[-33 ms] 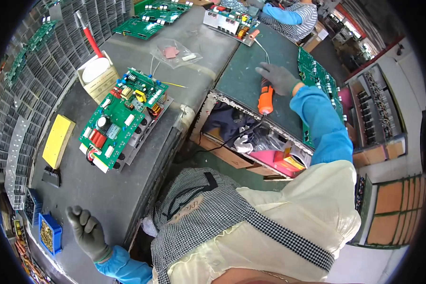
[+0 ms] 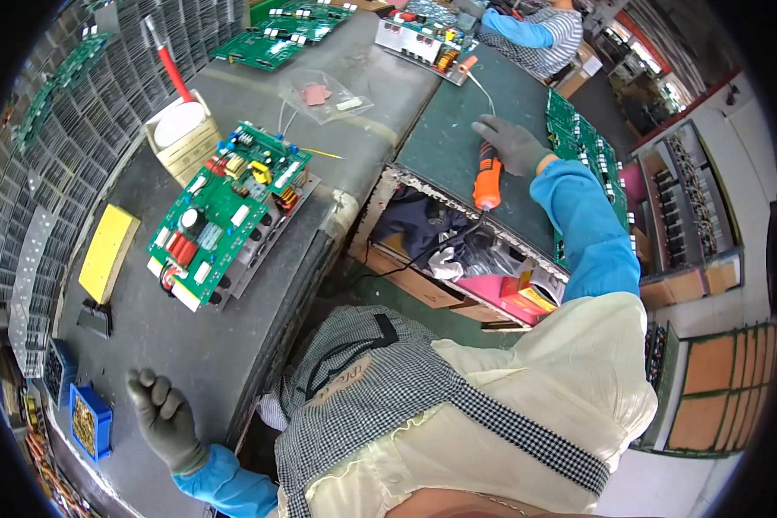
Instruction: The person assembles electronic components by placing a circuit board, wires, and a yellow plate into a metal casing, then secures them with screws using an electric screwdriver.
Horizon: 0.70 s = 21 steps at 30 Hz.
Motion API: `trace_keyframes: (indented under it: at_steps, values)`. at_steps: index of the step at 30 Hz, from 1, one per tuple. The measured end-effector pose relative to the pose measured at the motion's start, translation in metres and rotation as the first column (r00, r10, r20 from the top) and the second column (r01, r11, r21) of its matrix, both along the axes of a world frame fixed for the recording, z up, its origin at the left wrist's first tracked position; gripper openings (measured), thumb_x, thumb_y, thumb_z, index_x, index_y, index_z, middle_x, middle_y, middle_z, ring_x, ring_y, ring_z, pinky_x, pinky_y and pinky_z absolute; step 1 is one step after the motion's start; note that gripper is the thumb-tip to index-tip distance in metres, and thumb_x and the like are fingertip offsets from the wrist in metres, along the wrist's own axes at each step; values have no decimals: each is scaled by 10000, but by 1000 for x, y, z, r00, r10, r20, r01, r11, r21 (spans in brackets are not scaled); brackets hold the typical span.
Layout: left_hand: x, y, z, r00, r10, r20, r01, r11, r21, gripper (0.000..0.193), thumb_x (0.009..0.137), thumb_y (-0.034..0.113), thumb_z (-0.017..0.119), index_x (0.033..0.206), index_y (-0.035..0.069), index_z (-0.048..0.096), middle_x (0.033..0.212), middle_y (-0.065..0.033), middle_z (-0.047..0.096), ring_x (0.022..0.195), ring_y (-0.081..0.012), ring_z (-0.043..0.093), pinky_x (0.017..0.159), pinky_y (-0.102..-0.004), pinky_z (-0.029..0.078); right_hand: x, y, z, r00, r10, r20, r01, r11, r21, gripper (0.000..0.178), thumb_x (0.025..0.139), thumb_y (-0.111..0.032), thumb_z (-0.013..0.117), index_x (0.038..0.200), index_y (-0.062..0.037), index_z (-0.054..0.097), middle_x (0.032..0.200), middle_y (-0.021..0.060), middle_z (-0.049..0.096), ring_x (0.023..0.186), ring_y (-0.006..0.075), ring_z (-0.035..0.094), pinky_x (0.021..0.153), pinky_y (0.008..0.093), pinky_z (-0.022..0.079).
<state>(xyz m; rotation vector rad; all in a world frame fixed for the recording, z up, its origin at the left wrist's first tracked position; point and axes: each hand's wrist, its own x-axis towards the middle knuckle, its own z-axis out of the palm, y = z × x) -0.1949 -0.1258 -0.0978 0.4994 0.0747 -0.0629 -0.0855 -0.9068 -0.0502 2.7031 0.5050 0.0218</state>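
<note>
My left hand [image 2: 167,423], in a grey glove, is at the near left over the bench, close to a blue box of small brass-coloured screws [image 2: 91,420]. Its fingers curl toward the palm; whatever they hold, if anything, is hidden. At the right, my gloved right hand [image 2: 516,145] is closed over the front end of an orange and black electric screwdriver [image 2: 488,183], whose tip is hidden beneath the fingers. A green circuit board assembly [image 2: 220,216], with capacitors, coils and a metal heat sink below, lies on the bench between my hands.
A white container [image 2: 180,125] with a red-handled brush stands behind the board, near a yellow block [image 2: 110,253]. Green boards [image 2: 583,142] lie at the right. Another heat-sink assembly [image 2: 427,43] sits at the back. Under the right bench is a cluttered shelf [image 2: 457,268]. Another person [image 2: 540,39] sits beyond.
</note>
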Motion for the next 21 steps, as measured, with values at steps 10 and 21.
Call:
trace_keyframes:
  at_steps: [10, 21]
  values:
    - [-8, -111, 3, 986, 118, 117, -165, 613, 773, 170, 930, 116, 750, 1055, 7, 715, 1001, 9, 680, 951, -110, 599, 874, -276, 479, 23, 8, -37, 987, -149, 59, 132, 966, 223, 641, 786, 6, 660, 1405, -81, 524, 1436, 185, 541, 1353, 390, 509, 1135, 460, 426]
    - [-5, -151, 3, 964, 112, 242, -266, 464, 845, 169, 912, 82, 770, 1046, -3, 716, 1003, -61, 712, 923, -140, 651, 850, -292, 516, 57, 105, 30, 929, -175, 326, -304, 142, 942, 284, 924, -55, 648, 1204, -9, 634, 1159, 134, 694, 1123, 254, 656, 1033, 401, 481]
